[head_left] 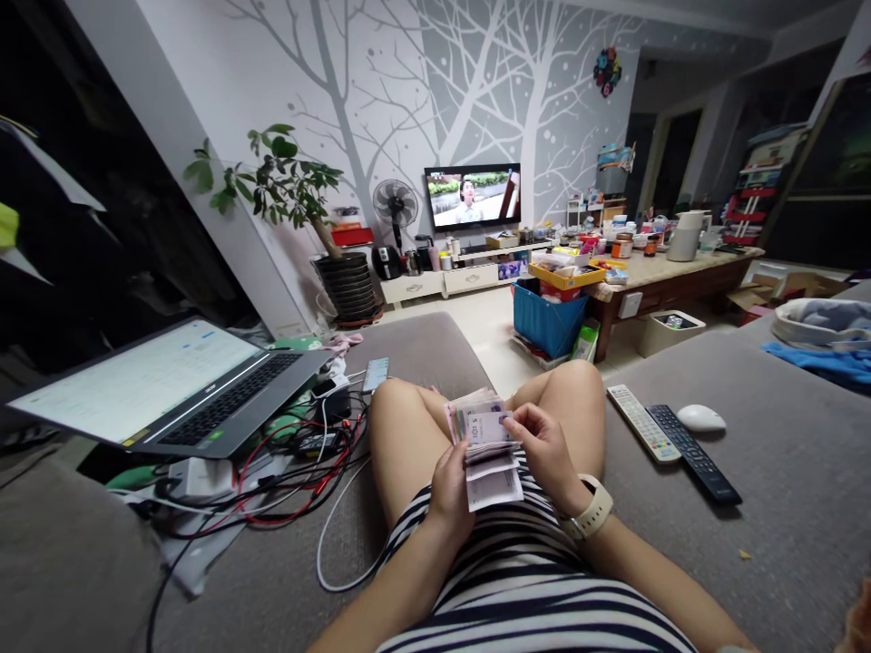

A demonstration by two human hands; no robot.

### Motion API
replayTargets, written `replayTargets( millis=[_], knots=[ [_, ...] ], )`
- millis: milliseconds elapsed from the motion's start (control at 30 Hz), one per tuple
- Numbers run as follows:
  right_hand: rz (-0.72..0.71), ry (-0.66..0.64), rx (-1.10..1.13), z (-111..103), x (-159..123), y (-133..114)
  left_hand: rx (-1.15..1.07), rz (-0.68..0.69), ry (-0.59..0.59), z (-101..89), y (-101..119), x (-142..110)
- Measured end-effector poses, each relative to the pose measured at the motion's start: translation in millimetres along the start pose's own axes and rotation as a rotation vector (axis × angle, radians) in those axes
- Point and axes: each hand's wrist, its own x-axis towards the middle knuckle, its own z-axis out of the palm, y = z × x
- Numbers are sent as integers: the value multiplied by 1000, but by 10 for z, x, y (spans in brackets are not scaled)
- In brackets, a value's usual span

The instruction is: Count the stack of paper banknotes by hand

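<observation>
A stack of banknotes [491, 461] is held above my lap, some notes fanned upward and others folded down toward me. My left hand [449, 485] is closed round the left side of the stack, thumb on top. With thumb and fingertips, my right hand [544, 446] pinches the upper right edge of a purple-grey note marked with a 5. A pale watch [594, 510] is on my right wrist. The fingers under the stack are hidden.
An open laptop [224, 381] stands left on the sofa beside tangled cables [306, 481] and a phone [376, 374]. Two remotes, one white [643, 422] and one black [694, 455], lie right, near a white mouse [701, 418]. Beyond are a blue bin [548, 319] and a cluttered table [680, 266].
</observation>
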Motion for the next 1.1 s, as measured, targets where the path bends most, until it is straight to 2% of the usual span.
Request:
replayTargets(
  millis=[400, 567, 767, 933, 1100],
  knots=[
    [27, -13, 61, 35, -14, -37, 80, 20, -70, 20, -36, -57],
    [34, -36, 57, 49, -43, -61, 33, -19, -31, -31, -59, 14],
    [12, -36, 18, 45, -56, -64, 118, 42, 21, -43, -47, 20],
    [5, -37, 27, 37, -57, -52, 168, 70, 57, -8, -11, -27],
    [7, -32, 43, 31, -69, -41, 72, 31, 34, 63, 14, -52]
  ],
)
